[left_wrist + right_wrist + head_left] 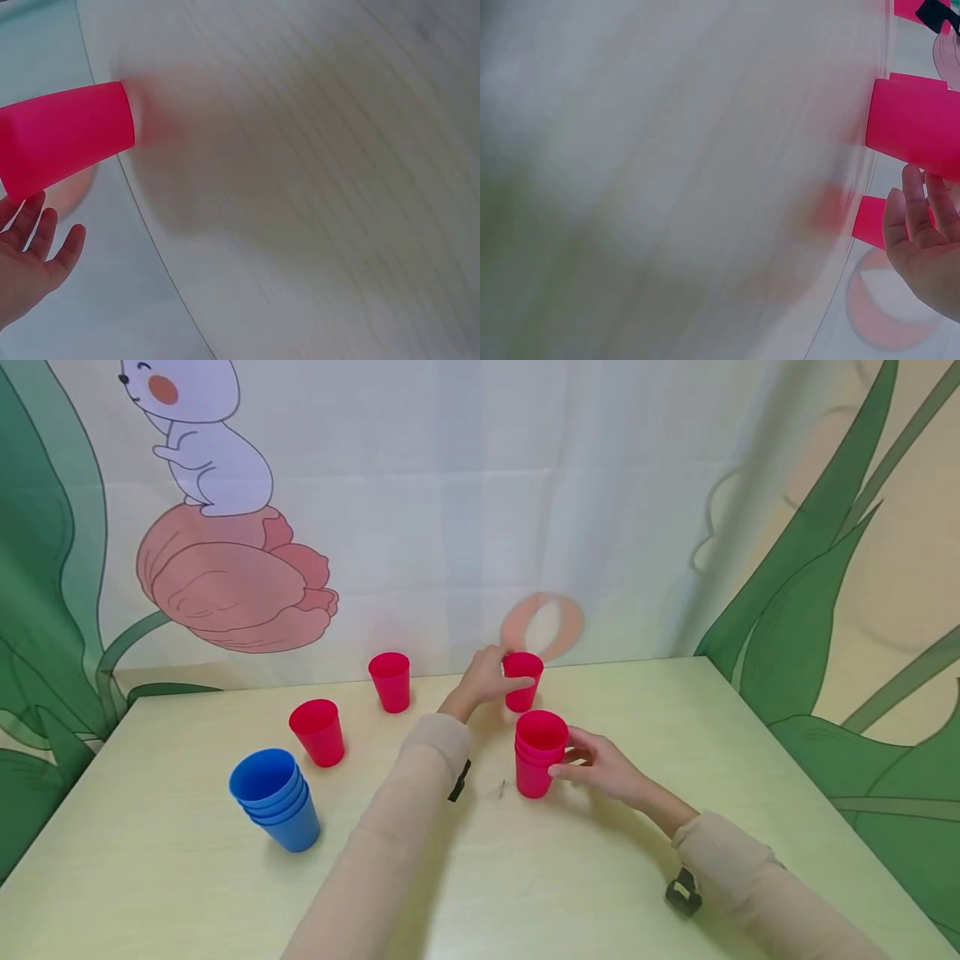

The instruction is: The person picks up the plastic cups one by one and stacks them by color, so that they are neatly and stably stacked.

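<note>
Toward the back of the table, my left hand (485, 678) holds a red cup (522, 681), its thumb across the front near the rim. The left wrist view has that red cup (67, 135) large at the left, with fingertips of the left hand (34, 262) at its rim end. Closer to me, my right hand (600, 766) grips a short stack of red cups (538, 768) from the right, thumb in front and fingers behind. In the right wrist view the stack (915, 124) stands beside the right hand's bent fingers (915, 206).
Two single red cups, one at the back (392, 683) and one nearer (318, 733), stand left of my left arm. A stack of several blue cups (277, 802) is in front of them. A printed cloth (615, 543) hangs behind the pale wooden table (600, 885).
</note>
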A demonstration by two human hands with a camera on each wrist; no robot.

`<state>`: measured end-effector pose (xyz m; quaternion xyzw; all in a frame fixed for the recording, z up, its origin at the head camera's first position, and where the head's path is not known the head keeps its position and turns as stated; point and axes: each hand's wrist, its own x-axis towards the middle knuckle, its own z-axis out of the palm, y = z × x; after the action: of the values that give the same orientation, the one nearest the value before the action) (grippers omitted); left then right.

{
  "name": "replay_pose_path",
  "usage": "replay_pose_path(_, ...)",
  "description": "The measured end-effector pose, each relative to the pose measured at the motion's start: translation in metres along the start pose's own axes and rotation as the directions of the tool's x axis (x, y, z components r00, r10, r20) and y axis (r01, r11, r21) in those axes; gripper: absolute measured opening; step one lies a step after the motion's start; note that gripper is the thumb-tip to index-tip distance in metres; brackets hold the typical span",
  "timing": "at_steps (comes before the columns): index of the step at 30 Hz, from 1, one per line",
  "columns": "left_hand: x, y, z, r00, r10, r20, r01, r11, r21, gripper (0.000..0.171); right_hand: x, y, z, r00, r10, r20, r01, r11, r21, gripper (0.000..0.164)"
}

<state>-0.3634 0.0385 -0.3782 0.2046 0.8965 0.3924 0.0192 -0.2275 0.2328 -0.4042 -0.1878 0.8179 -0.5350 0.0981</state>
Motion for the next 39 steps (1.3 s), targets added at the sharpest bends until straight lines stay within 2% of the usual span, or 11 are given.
replay_pose_path(4,0.000,0.001,0.001,1.000,-0.017,0.000,0.017,1.000,-0.013,0.049,0.000,-0.001,0.000,1.000,0.004,0.000,-0.004,1.000,-0.003,0.055)
replay_pose_path(14,-0.003,-0.001,0.003,1.000,0.006,-0.020,-0.007,1.000,-0.007,0.047,0.000,0.000,0.002,1.000,0.013,-0.013,-0.013,1.000,-0.002,0.056)
replay_pose_path(22,-0.010,0.005,-0.005,0.996,0.072,-0.057,-0.075,0.996,-0.040,0.044,0.000,-0.001,0.001,1.000,0.016,-0.015,-0.016,1.000,-0.006,0.055)
replay_pose_path(39,-0.024,0.026,-0.022,0.986,0.138,-0.098,-0.141,0.990,-0.029,0.049,0.000,0.002,0.002,1.000,-0.003,-0.016,0.003,1.000,-0.004,0.055)
